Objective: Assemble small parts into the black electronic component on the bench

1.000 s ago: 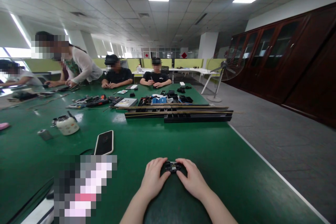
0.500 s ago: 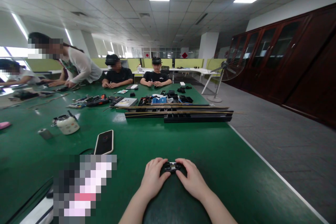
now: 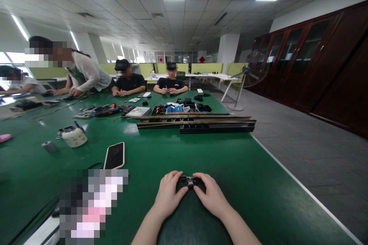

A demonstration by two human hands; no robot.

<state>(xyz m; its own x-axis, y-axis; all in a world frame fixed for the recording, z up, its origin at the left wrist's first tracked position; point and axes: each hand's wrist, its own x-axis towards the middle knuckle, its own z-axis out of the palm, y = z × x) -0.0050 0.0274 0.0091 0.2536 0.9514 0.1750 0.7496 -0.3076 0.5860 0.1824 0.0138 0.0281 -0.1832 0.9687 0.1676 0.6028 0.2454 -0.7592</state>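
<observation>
Across the lower view spreads a green counter [image 3: 161, 151], the broadest thing near the hands. Beyond its right edge stands a pedestal fan [image 3: 246, 70], and at its far end two co-workers in black sit, one [image 3: 171, 84] straight ahead, the other [image 3: 129, 81] to the left. Nearer, dark rails [image 3: 218, 127] lie crosswise with thin rods along them.

In front of the wearer, the left hand [image 3: 169, 190] and right hand [image 3: 209, 191] face each other, forearms coming in from below. To their left are a pale pot [image 3: 74, 137], then a phone [image 3: 114, 155] lying screen up, then a small grey cylinder [image 3: 49, 146] just beside the pot.

Smallest is the black device [image 3: 189, 181], between the two hands; whether it rests on the surface or is raised slightly, I cannot tell. Each grip is closed on one end of it, fingers over the far edge, thumb at the near one. It looks light and stiff, probably smooth enough to slip a little. Its middle shows paler detail, too small to make out, and may be delicate, so the outer ends seem the better hold.
</observation>
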